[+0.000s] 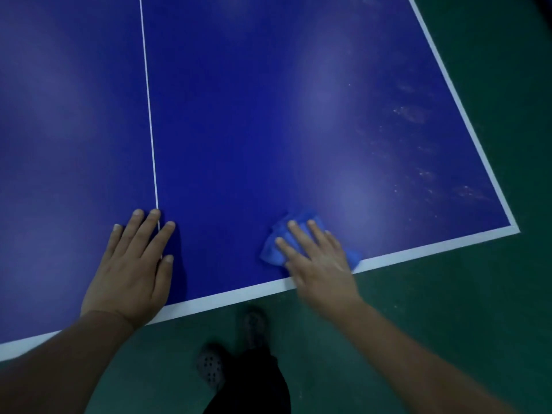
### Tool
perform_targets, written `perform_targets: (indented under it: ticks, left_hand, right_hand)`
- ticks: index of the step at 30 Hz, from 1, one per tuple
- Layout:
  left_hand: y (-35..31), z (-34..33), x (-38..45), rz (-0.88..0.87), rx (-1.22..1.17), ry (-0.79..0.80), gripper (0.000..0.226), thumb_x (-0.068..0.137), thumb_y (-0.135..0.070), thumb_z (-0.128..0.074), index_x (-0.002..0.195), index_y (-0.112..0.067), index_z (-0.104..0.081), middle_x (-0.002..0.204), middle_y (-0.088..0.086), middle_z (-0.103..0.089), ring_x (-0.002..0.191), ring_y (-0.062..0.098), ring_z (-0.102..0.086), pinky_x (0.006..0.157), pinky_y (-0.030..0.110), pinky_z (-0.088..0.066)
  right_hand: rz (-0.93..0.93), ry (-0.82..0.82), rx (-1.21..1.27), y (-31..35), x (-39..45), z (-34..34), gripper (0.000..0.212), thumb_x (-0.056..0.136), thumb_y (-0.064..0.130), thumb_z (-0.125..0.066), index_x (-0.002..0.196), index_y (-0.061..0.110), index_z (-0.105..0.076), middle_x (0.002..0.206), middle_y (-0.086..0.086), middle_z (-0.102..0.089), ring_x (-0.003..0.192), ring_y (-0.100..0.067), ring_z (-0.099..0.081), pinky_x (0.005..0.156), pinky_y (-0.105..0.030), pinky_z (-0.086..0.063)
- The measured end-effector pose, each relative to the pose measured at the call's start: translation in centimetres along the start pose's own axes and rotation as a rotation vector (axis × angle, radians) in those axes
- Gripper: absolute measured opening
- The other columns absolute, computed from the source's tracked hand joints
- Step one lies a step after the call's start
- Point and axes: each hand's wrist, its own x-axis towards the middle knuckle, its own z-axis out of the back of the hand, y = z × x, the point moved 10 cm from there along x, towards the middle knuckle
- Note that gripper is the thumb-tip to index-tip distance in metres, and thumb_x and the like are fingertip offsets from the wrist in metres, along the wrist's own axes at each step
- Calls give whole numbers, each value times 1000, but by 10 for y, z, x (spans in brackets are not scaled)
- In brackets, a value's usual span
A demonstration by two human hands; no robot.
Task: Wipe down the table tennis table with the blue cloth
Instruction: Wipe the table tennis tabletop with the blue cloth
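The dark blue table tennis table (268,115) fills most of the view, with a thin white centre line and white edge bands. My right hand (316,258) presses flat on the crumpled blue cloth (273,249) close to the near edge, right of the centre line. The cloth sticks out beyond the fingertips and on both sides of the palm. My left hand (134,264) lies flat on the table with fingers spread across the end of the centre line, holding nothing.
Pale dusty smudges (409,115) mark the table surface along its right side. The near right corner of the table (513,227) is close to the cloth. A green floor (448,309) surrounds the table, and my feet (210,366) in dark clogs stand below the near edge.
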Motion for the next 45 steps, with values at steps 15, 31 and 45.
perform_targets:
  ticks: [15,31,45]
  left_hand:
    - [-1,1,0,7,-3,0,61,99,-36,-24,151,-7,-35,161,11,-27,152,23,-10,124,37,2]
    - [-1,-2,1,9,91,-1,64,99,-40,-21,151,-5,-35,159,15,-28,151,30,-16,123,32,7]
    - [-128,-9,9,173,-95,-139,67,98,-41,-25,148,2,-36,159,20,-27,150,31,-16,123,42,-6]
  right_hand:
    - [-232,-28,-4,-23,-15,-1,46,92,25,-46,135,18,-61,150,-13,-48,135,-42,-45,103,-53,-40]
    - [-348,22,-58,-99,-10,10,46,101,32,-41,143,19,-53,155,-13,-41,142,-40,-38,111,-55,-35]
    - [-124,-3,62,-62,58,10,48,96,32,-47,143,24,-52,157,-6,-39,145,-35,-33,117,-52,-26]
